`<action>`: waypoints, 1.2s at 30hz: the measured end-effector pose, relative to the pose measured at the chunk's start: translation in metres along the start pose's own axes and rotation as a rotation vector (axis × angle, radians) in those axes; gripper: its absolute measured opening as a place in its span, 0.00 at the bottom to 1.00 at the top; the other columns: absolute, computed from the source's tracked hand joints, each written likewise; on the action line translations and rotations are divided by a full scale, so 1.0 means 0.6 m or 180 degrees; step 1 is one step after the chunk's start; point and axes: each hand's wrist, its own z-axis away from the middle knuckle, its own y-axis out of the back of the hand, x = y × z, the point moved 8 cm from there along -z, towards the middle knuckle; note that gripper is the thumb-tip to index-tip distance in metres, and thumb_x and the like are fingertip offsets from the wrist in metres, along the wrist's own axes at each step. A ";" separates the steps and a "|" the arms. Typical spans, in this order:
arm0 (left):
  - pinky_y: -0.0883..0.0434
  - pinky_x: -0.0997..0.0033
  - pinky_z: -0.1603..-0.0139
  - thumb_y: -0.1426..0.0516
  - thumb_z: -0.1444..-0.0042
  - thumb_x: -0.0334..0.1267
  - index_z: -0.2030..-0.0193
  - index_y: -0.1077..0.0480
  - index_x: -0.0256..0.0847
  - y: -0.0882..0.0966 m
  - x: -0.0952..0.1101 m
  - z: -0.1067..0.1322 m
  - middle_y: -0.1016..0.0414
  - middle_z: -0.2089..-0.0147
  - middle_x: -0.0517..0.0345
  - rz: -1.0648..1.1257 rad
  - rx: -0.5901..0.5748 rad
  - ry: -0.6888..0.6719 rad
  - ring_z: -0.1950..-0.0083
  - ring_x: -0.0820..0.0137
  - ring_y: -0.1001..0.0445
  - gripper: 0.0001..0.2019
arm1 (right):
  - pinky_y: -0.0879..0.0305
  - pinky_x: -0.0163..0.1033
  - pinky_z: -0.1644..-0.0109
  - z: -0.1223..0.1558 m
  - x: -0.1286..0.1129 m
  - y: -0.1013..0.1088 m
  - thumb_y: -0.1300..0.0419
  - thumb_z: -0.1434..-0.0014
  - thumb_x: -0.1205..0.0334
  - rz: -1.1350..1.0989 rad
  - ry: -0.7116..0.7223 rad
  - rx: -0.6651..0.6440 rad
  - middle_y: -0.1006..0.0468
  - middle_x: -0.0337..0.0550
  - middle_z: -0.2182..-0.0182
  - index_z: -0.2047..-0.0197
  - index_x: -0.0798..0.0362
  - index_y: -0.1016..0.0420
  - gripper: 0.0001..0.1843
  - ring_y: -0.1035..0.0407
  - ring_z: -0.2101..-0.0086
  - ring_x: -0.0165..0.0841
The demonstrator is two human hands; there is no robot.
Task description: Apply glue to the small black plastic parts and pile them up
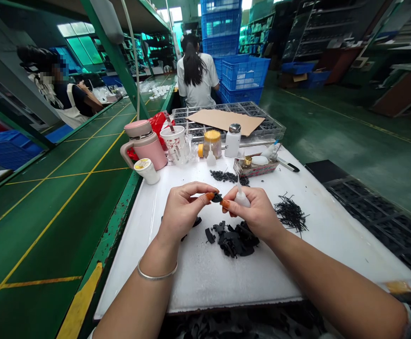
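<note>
My left hand [184,207] is closed, pinching a small black plastic part [217,197] between thumb and fingertips. From the other side, the fingertips of my right hand [257,209] meet the same part. A small white squeeze bottle [241,197] with a thin nozzle pointing up is tucked in my right hand. Below both hands lies a pile of black plastic pieces [235,239]. Thin black rods [291,213] lie heaped to the right of my right hand. Beyond the hands, small black rings [226,176] are scattered in a loose pile.
A pink mug [148,148], a paper cup [175,143], a yellow-lidded jar [212,141] and a white pump bottle [233,141] line the far edge of the white board [191,287]. A green conveyor belt [50,207] runs along the left. Two people sit further off.
</note>
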 end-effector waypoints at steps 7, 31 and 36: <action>0.26 0.68 0.59 0.38 0.48 0.35 0.64 0.21 0.39 0.002 0.006 -0.001 0.21 0.64 0.53 -0.0073 0.0032 -0.0180 0.61 0.67 0.23 0.05 | 0.38 0.33 0.74 -0.001 0.001 0.005 0.37 0.46 0.58 0.0095 0.0053 0.0087 0.26 0.39 0.77 0.72 0.56 0.25 0.09 0.35 0.77 0.28; 0.25 0.78 0.64 0.33 0.55 0.28 0.59 0.23 0.43 -0.042 -0.032 0.003 0.18 0.67 0.58 0.1516 -0.0392 0.0438 0.66 0.72 0.21 0.15 | 0.36 0.33 0.68 0.044 -0.088 0.008 0.35 0.48 0.69 0.1163 0.1999 0.0682 0.23 0.38 0.75 0.70 0.52 0.26 0.05 0.30 0.74 0.28; 0.26 0.79 0.69 0.33 0.57 0.29 0.60 0.24 0.42 -0.041 -0.030 0.004 0.20 0.71 0.59 0.1521 -0.0346 0.0406 0.72 0.73 0.22 0.15 | 0.37 0.31 0.68 0.052 -0.095 0.001 0.34 0.49 0.70 0.1129 0.2168 0.0644 0.24 0.36 0.76 0.71 0.53 0.28 0.06 0.31 0.74 0.26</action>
